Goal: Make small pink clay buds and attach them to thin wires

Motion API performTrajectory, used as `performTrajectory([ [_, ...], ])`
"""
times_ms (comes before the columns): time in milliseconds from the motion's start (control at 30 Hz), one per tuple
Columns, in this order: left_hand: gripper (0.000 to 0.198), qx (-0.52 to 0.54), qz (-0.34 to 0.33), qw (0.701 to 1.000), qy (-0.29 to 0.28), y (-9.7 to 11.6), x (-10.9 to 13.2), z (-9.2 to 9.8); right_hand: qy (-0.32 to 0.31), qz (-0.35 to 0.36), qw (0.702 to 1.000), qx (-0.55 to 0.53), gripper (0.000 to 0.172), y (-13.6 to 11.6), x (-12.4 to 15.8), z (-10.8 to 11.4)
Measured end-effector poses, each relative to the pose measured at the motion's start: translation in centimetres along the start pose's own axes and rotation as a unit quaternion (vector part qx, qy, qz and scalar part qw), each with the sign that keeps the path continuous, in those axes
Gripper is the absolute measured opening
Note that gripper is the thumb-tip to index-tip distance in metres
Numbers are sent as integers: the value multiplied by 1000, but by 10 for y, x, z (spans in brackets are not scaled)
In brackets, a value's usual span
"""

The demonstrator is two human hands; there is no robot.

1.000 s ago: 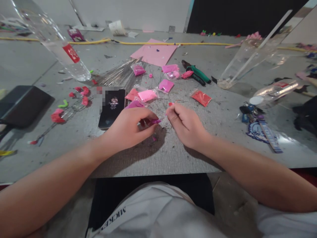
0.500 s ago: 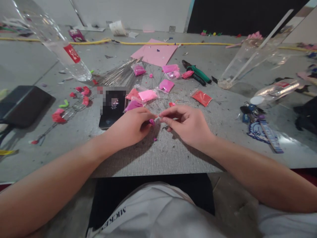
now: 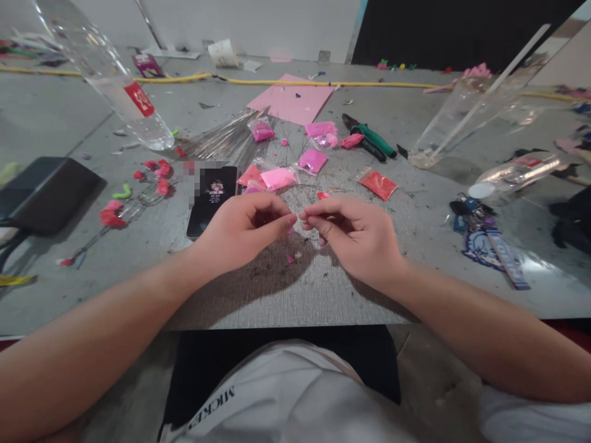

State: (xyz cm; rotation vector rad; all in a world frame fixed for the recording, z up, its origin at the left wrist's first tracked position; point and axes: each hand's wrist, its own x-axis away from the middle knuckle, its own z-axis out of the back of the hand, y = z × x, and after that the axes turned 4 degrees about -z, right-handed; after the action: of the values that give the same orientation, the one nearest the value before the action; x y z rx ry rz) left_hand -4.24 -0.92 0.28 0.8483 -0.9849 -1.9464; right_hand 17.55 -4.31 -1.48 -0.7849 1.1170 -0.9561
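My left hand (image 3: 249, 231) is closed in a pinch, thumb pressed to forefinger. A speck of magenta shows just behind its fingertips, too small to name. My right hand (image 3: 362, 234) is pinched as well, its fingertips a small gap from the left ones; what they hold, if anything, is too small to make out. Below the fingers, a magenta scrap (image 3: 290, 259) lies on the grey table (image 3: 295, 301). Beyond the hands are a pink clay packet (image 3: 278, 178), a purple-pink packet (image 3: 313, 161) and a red packet (image 3: 378, 184). A phone (image 3: 212, 194) lies by my left hand.
Green-handled pliers (image 3: 376, 141), thin wires (image 3: 226, 138) and pink paper (image 3: 293, 101) lie farther back. A water bottle (image 3: 150, 120) stands left, near red clay pieces on wire (image 3: 112, 213) and a black box (image 3: 50, 191). To the right are a clear cup (image 3: 438, 123), a lying bottle (image 3: 517, 172) and keys (image 3: 471, 209).
My left hand has turned so its thumb faces me, and the magenta piece under it is now mostly hidden. The fingertips have moved slightly apart. The view has shifted slightly.
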Motion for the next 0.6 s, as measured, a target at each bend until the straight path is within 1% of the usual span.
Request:
performTrajectory([
  [100, 22, 50, 29, 998, -16, 0, -2, 0, -3, 11, 1000, 7, 6, -2, 1, 0],
  [167, 20, 79, 52, 995, -35, 1, -2, 0, -12, 36, 999, 26, 3, -3, 1, 0],
  [267, 21, 109, 71, 990, -59, 4, -1, -1, -20, 113, 992, 52, 9, -2, 0, 1],
  [367, 20, 133, 78, 984, -88, 8, 2, -2, -14, 177, 981, 77, 7, 1, 0, 1],
  [467, 17, 150, 91, 978, -113, 11, 4, -2, -14, 202, 975, 93, 7, 4, 0, 1],
  [600, 15, 162, 90, 977, -109, 13, 6, -2, -24, 218, 970, 103, 7, 4, 1, 2],
])
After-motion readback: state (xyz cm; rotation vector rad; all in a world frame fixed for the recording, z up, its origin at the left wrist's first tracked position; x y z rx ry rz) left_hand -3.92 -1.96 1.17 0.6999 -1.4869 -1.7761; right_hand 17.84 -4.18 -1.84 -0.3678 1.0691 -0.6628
